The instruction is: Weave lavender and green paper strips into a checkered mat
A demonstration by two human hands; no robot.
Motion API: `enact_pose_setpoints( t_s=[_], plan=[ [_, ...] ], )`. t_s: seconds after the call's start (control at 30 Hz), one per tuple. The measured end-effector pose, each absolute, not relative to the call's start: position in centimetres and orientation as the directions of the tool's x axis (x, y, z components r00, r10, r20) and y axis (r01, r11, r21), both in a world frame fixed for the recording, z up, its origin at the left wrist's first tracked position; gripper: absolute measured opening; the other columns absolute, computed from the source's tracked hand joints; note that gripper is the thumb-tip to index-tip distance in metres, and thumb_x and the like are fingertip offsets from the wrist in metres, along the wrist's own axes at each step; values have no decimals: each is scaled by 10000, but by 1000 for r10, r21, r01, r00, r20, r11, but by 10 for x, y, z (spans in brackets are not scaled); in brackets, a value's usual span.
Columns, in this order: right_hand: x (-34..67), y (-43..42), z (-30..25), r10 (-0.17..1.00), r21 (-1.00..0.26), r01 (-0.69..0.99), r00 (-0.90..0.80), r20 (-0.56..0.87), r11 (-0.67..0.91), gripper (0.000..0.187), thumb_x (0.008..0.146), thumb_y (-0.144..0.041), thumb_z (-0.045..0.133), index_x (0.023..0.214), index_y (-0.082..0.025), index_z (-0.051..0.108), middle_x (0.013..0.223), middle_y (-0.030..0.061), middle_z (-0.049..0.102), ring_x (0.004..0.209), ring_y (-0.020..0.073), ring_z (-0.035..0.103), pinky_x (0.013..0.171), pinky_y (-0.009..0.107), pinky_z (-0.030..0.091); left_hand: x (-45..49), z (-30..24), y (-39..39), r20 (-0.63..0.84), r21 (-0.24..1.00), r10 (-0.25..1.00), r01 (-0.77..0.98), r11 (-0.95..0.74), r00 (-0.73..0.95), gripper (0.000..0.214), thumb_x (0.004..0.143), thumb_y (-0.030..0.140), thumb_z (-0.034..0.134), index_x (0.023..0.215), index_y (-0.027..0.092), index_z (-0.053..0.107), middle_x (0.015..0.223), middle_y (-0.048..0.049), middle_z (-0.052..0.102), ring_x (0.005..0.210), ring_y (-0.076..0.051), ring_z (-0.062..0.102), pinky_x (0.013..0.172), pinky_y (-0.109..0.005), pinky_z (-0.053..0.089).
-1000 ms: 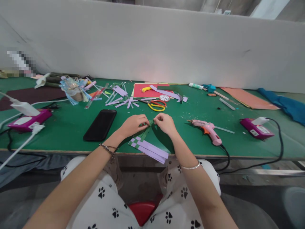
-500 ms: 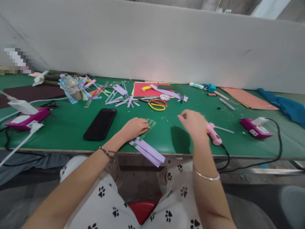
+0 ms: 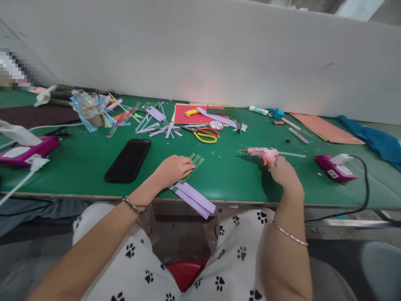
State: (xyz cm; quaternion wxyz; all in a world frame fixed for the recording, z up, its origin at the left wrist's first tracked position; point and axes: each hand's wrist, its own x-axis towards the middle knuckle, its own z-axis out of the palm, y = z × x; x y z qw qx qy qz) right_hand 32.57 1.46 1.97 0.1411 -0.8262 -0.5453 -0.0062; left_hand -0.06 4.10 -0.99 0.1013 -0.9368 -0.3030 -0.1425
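My left hand (image 3: 178,168) rests on the table with its fingers closed on green paper strips (image 3: 197,160), whose ends poke out past the fingertips. Woven with these are purple paper strips (image 3: 196,198), which stick out over the table's front edge. My right hand (image 3: 283,170) is wrapped round the handle of a pink hot glue gun (image 3: 258,152). The gun's nozzle points left, and a clear glue stick (image 3: 291,154) comes out of its back. Left of my left hand lies a black phone (image 3: 128,161).
Scissors (image 3: 205,134) with red and yellow handles lie beside red paper (image 3: 184,115) and purple paper scraps (image 3: 155,113). Purple power strips (image 3: 335,169) sit at both sides, with cables. A glue tube (image 3: 258,110), orange paper (image 3: 326,127) and blue cloth (image 3: 372,140) lie further back.
My right hand has moved right from over the table and taken hold of the glue gun, which now points left. My left hand keeps its place on the strips.
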Motion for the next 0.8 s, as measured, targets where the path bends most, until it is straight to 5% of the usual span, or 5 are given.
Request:
enact_pose_setpoints(
  t_s=[0.2, 0.5, 0.8],
  plan=[
    [283, 13, 27, 929, -414, 900, 263, 259, -140, 414, 748, -462, 496, 1004, -136, 516, 944, 169, 644, 819, 274, 602, 649, 327, 432, -3, -9, 37, 371, -121, 531, 606, -786, 762, 251, 891, 221, 446, 892, 196, 696, 883, -23, 715, 767, -137, 639, 618, -244, 409],
    [255, 21, 5, 947, -218, 962, -91, 309, 163, 268, 724, -403, 554, 878, -187, 520, 830, 96, 639, 725, 231, 584, 565, 288, 378, -4, -9, 34, 398, -121, 537, 623, -773, 743, 274, 886, 238, 433, 877, 213, 705, 896, -12, 724, 784, -126, 651, 617, -225, 436],
    [245, 21, 8, 972, -184, 976, -72, 226, 115, 241, 749, -341, 556, 919, -171, 537, 926, 118, 647, 797, 252, 597, 586, 300, 390, -5, -10, 34, 454, -92, 494, 591, -802, 741, 219, 870, 206, 483, 847, 185, 700, 872, -15, 720, 752, -146, 649, 602, -241, 413]
  ],
)
